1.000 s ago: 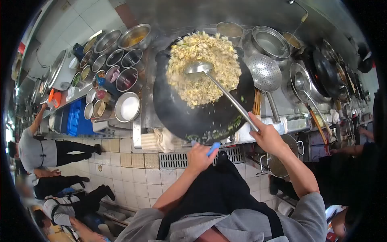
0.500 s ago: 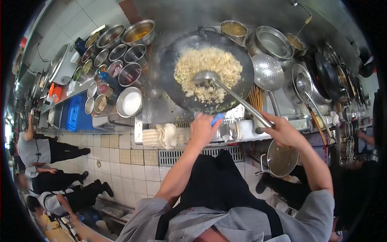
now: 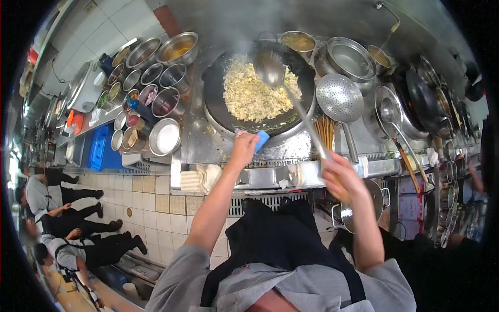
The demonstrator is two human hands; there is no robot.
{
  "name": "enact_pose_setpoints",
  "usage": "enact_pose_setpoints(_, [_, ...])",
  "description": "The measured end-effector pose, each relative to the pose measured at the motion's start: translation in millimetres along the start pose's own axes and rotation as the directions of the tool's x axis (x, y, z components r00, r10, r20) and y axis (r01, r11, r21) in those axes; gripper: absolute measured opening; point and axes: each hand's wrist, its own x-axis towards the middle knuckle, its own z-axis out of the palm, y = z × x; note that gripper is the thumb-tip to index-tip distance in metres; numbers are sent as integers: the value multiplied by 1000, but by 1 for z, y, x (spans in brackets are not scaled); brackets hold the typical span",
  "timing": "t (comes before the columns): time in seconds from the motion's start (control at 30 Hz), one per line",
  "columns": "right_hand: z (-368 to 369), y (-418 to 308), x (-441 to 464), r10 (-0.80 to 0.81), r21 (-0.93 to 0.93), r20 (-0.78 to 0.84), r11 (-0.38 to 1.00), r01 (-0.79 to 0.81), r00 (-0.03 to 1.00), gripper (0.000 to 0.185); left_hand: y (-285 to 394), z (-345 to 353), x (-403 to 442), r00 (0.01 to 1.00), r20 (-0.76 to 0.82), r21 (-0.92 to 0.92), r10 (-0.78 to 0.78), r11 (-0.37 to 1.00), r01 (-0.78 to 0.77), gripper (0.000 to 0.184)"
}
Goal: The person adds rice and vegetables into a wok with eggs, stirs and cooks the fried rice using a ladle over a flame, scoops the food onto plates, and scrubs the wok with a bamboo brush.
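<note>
A black wok (image 3: 214, 93) sits on the stove, holding a pale mound of fried rice (image 3: 249, 99) with yellow and green bits. My left hand (image 3: 244, 148) is closed on a folded blue cloth (image 3: 262, 140) at the wok's near rim. The part of the rim under those fingers is hidden. My right hand (image 3: 343, 177), slightly blurred, is wrapped around the long handle of a metal ladle (image 3: 269, 68). The ladle's bowl hangs over the far right part of the rice, seemingly raised above it.
A perforated skimmer (image 3: 340, 99) and a water pot (image 3: 351, 58) stand right of the wok. Several metal ingredient bowls crowd the left, including one of white powder or grains (image 3: 167, 138). A towel (image 3: 208, 178) lies on the front ledge. Co-workers (image 3: 78, 244) stand at far left.
The ladle has risen from the rice, its bowl now farther back. My right hand has moved left and down. The rice, spread wide before, lies in a more compact mound. Steam has thickened.
</note>
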Motion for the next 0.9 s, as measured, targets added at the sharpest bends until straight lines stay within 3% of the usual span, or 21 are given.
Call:
enact_pose_setpoints(0.03, [-12,21,56,-16,-121,-46,993,10,999,53,2,4,-2,996,-56,-85,-65,995,60,29])
enact_pose_setpoints(0.07, [-9,23,85,61,50,49,997,-63,997,55,13,2,-7,966,-106,-189,-236,958,214,24])
enact_pose_setpoints(0.1, [8,17,90,-18,-173,-10,985,16,1000,57,30,-2,-7,957,-186,-168,-224,967,193,24])
enact_pose_setpoints(0.13, [16,18,98,-183,-443,65,876,193,981,59,50,-6,-17,941,-257,-147,-219,972,186,25])
enact_pose_setpoints(0.17, [18,25,99,-296,-528,92,795,299,951,61,63,-4,-39,924,-312,-127,-222,973,191,25])
enact_pose_setpoints(0.23, [17,8,66,-316,-585,126,742,327,941,63,74,11,-72,972,-178,-26,-154,988,152,26])
enact_pose_setpoints(0.3, [-3,0,36,-132,-381,137,908,175,982,68,90,31,-103,965,147,380,-218,913,149,33])
enact_pose_setpoints(0.37, [-26,13,34,2,-79,207,997,15,978,66,63,65,-148,927,282,523,-247,850,68,46])
enact_pose_setpoints(0.43, [-32,31,84,1,-100,193,995,19,981,66,73,62,-151,903,320,565,-287,823,62,54])
enact_pose_setpoints(0.5, [-31,58,149,-76,-236,152,965,111,986,70,76,50,-147,903,348,547,-251,837,22,55])
enact_pose_setpoints(0.57, [-1,39,129,-385,-693,202,593,410,900,74,72,36,-150,944,267,504,-195,863,35,56])
enact_pose_setpoints(0.67, [-2,42,117,-451,-911,242,200,361,859,75,81,11,-158,963,177,442,-203,891,107,57])
enact_pose_setpoints(0.7, [-7,46,124,-396,-944,193,174,280,898,77,83,2,-166,962,130,430,-239,888,163,57])
enact_pose_setpoints(0.77, [-10,37,120,-254,-976,166,99,196,953,82,88,-13,-177,975,126,340,-182,931,130,54])
enact_pose_setpoints(0.9, [10,19,111,-264,-974,218,-116,194,939,71,81,-47,-171,994,48,288,-97,954,80,49])
